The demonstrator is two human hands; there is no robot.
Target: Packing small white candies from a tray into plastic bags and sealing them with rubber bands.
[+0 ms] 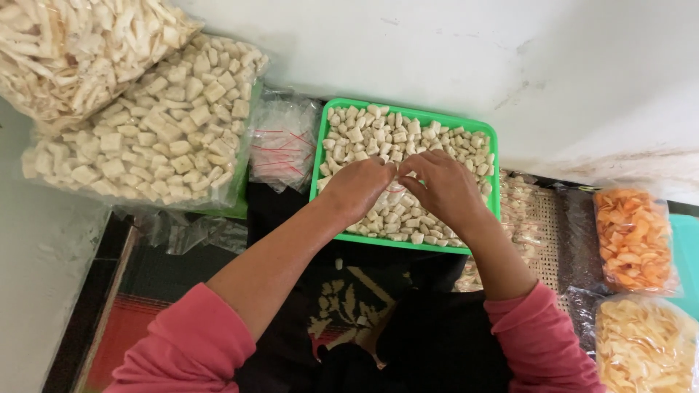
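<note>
White wall rises beyond our hands, with a dark patterned cloth under our forearms. We hold our left hand (358,188) and right hand (443,188) together over a green tray (408,116) of pale square cracker pieces (378,135), fingers curled and pinching a small clear plastic bag (397,186) between them. Left of our left hand lie a stack of empty small bags (282,142) and a large sack of the same pieces (156,127). Right of our right hand sits a bag of orange chips (633,240).
</note>
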